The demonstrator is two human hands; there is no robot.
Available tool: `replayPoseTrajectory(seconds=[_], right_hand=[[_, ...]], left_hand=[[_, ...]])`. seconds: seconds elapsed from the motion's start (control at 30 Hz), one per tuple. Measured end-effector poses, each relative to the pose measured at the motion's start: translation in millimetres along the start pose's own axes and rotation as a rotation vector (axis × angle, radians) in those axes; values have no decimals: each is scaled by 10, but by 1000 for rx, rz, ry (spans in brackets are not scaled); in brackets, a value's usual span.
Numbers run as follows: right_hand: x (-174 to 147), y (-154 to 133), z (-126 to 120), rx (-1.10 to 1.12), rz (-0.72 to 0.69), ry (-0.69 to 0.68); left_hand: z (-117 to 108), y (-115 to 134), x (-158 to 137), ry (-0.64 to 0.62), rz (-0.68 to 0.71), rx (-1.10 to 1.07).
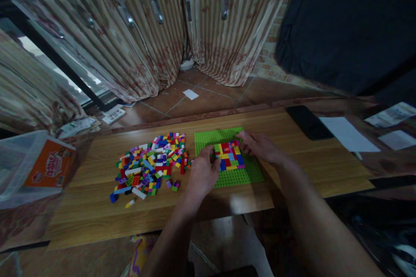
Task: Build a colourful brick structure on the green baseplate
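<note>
Joined bricks (230, 156) cover part of the board (211, 136) between left hand (203, 173) and right hand (260, 147), fingers curled, any pinch impossible to tell; bare studs (238, 177) remain, loose bricks (150, 163) beside the left fingers.

Striped curtains (234, 39) reach a brown tiled floor (216, 91) beside a brick-patterned wall (270, 61).

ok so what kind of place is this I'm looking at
Probably a room in a home: striped curtains reach down to a tiled floor, and loose toy bricks lie on a low wooden table.
</note>
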State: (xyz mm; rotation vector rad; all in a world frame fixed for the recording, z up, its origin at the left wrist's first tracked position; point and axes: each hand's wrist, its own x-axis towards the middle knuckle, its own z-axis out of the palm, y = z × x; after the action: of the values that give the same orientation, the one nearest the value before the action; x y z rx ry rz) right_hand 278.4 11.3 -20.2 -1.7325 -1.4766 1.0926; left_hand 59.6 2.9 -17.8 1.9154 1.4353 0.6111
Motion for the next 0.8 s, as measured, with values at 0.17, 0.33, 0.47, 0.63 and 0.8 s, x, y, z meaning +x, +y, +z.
replayPoseTrajectory(seconds=[0.17,0.33,0.47,0.63,0.8], right_hand=[[60,-117,104,-270,-32,46],[82,-141,129,-291,10,50],[77,-111,145,-279,20,37],[63,-82,172,-258,-9,48],[51,-84,157,-252,8,50]], left_hand=[[-5,20,-21,-2,6,-4],[-10,30,-33,-9,1,-9],[-20,38,-38,-19,-12,-1],[-22,46,-38,-18,-16,-5],[-17,40,-31,-21,-14,-8]])
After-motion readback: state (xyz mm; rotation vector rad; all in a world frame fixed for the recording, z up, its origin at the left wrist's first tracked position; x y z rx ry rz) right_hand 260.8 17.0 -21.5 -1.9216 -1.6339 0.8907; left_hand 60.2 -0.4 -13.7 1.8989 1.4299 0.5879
